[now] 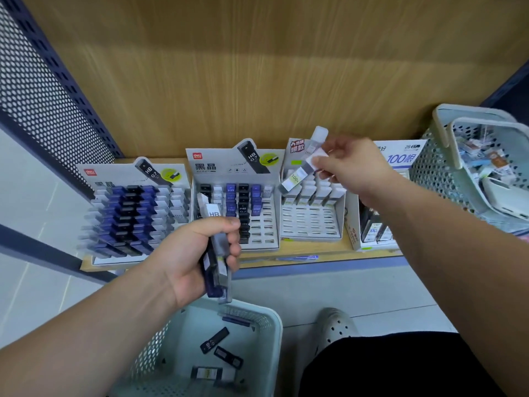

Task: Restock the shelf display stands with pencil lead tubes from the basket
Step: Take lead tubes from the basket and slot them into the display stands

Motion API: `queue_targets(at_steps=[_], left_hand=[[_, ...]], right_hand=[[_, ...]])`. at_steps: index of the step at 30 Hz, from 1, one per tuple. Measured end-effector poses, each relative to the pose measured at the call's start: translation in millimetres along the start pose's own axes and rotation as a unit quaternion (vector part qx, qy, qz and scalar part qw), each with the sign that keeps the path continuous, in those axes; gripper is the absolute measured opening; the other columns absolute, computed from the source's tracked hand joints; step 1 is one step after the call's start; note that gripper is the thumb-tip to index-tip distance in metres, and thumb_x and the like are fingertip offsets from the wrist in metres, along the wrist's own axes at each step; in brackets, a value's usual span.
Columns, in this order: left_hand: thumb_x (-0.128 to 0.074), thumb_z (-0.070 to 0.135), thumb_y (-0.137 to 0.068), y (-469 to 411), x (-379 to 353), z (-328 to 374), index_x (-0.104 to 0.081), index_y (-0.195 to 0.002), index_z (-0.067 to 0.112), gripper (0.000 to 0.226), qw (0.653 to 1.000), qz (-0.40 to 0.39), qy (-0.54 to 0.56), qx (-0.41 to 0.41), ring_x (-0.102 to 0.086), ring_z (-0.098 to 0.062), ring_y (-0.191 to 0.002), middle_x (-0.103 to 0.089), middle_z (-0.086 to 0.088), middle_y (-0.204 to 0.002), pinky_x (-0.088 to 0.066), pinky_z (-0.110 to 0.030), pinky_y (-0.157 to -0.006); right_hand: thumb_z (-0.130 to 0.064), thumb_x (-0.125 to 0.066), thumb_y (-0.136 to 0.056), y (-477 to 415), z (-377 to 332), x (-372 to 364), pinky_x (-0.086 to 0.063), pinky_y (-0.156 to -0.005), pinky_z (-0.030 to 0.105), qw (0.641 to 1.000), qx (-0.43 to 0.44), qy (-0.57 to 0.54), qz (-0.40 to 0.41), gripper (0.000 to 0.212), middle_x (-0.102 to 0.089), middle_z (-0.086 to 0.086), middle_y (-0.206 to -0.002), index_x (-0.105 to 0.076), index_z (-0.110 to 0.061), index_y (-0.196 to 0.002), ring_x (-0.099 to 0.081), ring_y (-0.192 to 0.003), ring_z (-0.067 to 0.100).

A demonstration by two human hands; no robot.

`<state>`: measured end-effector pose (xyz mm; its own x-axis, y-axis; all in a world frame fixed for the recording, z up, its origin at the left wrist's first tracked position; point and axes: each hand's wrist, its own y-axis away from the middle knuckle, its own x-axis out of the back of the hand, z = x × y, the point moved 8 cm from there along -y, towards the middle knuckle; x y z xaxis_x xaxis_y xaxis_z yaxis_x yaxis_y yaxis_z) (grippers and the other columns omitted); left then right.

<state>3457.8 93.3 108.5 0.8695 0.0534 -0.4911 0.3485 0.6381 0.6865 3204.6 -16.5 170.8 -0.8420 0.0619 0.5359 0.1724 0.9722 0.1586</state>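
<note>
My left hand (197, 253) grips a bundle of lead tubes (216, 253), dark blue, black and clear, upright above the pale green basket (274, 333) on the floor. A few black tubes (214, 339) lie in that basket. My right hand (352, 167) pinches a clear white-capped tube (297, 176), tilted over the third display stand (312, 222), whose top rows hold white tubes. The far-left stand (137, 213) is packed with blue, black and clear tubes. The second stand (237, 207) is partly filled, with open slots low and at the right.
A fourth stand (372, 224) marked 100 sits at the right of the wooden shelf (315, 253). A second perforated basket (472, 167) with mixed stationery stands at the far right. A perforated metal panel (43, 96) bounds the left. My shoe (335, 325) is on the floor.
</note>
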Motion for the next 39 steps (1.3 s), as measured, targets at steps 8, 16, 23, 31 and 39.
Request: queue_targets(at_steps=[8,16,23,31,39], left_hand=[[-0.075,0.013,-0.072,-5,-6,-8,-0.061,-0.061,0.017,0.018,1.000,-0.016,-0.022,0.006,-0.046,-0.015,-0.051,-0.050,-0.002,-0.064,-0.040,-0.023,-0.042],[-0.074,0.010,-0.070,-11,3,-5,-0.064,-0.064,0.015,0.013,1.000,-0.004,-0.025,0.003,-0.048,-0.016,-0.054,-0.052,-0.005,-0.069,-0.041,-0.025,-0.044],[-0.079,0.009,-0.063,-12,0,-8,-0.061,-0.060,0.015,0.018,0.999,-0.012,-0.037,0.013,-0.048,-0.017,-0.051,-0.051,-0.005,-0.066,-0.041,-0.025,-0.043],[-0.083,0.013,-0.063,-7,-1,-5,-0.064,-0.061,0.015,0.019,0.999,-0.004,-0.034,0.004,-0.050,-0.017,-0.053,-0.054,-0.006,-0.067,-0.043,-0.025,-0.045],[-0.084,0.023,-0.063,-2,-8,1,-0.064,-0.065,0.017,0.021,0.999,-0.036,0.017,-0.010,-0.051,-0.017,-0.054,-0.055,-0.005,-0.069,-0.043,-0.025,-0.045]], right_hand=[[-0.025,-0.070,-0.091,-1,16,-35,-0.043,-0.068,0.031,0.928,0.151,0.337,-0.046,0.008,-0.064,-0.007,-0.085,-0.064,-0.028,-0.093,-0.060,-0.084,0.020],[-0.026,-0.067,-0.093,-8,19,-58,-0.055,-0.074,0.038,0.897,0.174,0.403,-0.060,0.005,-0.071,0.001,-0.097,-0.070,-0.025,-0.097,-0.064,-0.090,0.026],[-0.030,-0.068,-0.092,-14,27,-55,-0.054,-0.074,0.034,0.896,0.139,0.413,-0.085,0.004,-0.071,-0.001,-0.095,-0.070,-0.027,-0.095,-0.063,-0.087,0.023],[-0.017,-0.066,-0.090,-12,20,-64,-0.054,-0.073,0.039,0.891,0.168,0.418,-0.054,0.017,-0.063,0.004,-0.102,-0.067,-0.021,-0.107,-0.062,-0.090,0.028],[0.000,-0.055,-0.093,-12,19,-68,-0.056,-0.077,0.041,0.869,0.185,0.455,-0.057,0.024,-0.063,0.011,-0.104,-0.075,-0.012,-0.100,-0.063,-0.092,0.033]])
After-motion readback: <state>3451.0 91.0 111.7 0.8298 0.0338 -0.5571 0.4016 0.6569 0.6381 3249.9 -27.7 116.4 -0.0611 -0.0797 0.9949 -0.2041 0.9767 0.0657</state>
